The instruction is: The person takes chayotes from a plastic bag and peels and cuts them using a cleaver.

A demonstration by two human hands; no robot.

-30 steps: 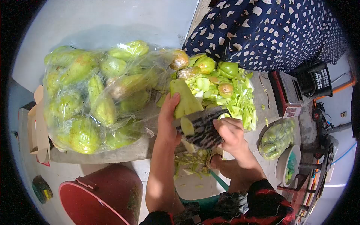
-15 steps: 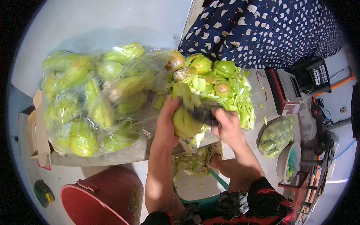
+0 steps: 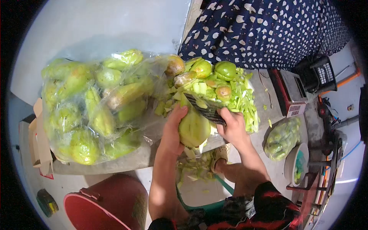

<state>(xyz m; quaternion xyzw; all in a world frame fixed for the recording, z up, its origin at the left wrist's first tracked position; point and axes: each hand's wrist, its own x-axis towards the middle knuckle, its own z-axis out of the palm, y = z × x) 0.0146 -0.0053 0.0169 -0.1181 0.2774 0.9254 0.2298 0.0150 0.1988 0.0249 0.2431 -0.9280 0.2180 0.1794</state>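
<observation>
The pale-green fruit (image 3: 194, 129) looks mostly peeled; the dark-streaked blade (image 3: 211, 113) slants across its far end

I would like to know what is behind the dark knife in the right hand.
Behind the knife are the pale fruit, held in the left hand, and, farther back, a pile of green pieces. What the knife directly covers cannot be seen.

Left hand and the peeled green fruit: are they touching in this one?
Touching. The head view shows the left hand gripping the side of the peeled green fruit, with no gap between them.
</observation>
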